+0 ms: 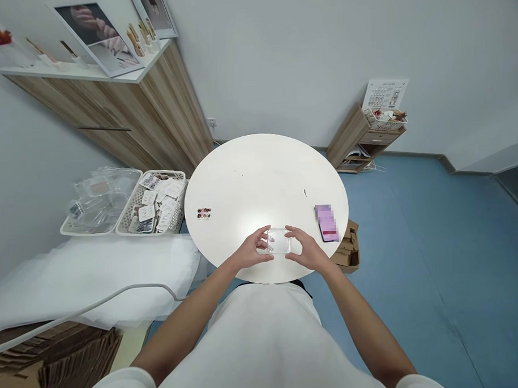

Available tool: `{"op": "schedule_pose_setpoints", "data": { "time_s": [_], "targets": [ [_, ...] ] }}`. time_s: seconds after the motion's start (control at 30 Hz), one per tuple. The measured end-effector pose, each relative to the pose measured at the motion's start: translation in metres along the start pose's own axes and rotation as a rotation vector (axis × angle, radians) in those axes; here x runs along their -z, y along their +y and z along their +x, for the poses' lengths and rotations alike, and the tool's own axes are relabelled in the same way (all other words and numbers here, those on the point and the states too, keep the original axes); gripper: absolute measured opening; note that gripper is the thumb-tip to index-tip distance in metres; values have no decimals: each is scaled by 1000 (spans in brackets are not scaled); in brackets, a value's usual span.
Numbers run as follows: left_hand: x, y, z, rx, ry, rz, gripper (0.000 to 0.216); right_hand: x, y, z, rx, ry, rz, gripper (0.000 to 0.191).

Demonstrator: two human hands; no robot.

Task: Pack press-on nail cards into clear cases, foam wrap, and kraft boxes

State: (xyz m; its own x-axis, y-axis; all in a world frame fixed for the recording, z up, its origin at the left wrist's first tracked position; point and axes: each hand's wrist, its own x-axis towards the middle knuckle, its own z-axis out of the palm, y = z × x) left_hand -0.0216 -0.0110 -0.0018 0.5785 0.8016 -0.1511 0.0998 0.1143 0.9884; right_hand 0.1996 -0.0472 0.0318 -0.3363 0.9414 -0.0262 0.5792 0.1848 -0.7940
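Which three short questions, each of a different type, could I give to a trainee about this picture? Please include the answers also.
1. Multiple choice: what do the left hand and the right hand hold between them?
A) a brush
B) a clear case
C) a photo
2. True or false: the purple phone on the table lies nearer to the right hand than to the left hand.
3. Fill in the blank: as the wearer sees it, the basket of white cards is to the ____ of the table.

Key: 1. B; 2. true; 3. left.
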Motion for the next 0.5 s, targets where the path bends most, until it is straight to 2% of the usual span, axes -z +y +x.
{"op": "schedule_pose_setpoints", "data": {
  "time_s": [0.1, 0.3, 0.5],
  "targets": [
    [-1, -1, 0, 10, 21, -23, 85, -2, 3, 3, 39, 34, -21, 45],
    [-4, 6, 3, 36, 1, -37, 80, 2, 7, 2, 90, 17, -28, 49],
    [-11, 4, 4, 31, -26, -89, 80, 6, 3, -2, 69, 77, 95, 47]
  ]
}}
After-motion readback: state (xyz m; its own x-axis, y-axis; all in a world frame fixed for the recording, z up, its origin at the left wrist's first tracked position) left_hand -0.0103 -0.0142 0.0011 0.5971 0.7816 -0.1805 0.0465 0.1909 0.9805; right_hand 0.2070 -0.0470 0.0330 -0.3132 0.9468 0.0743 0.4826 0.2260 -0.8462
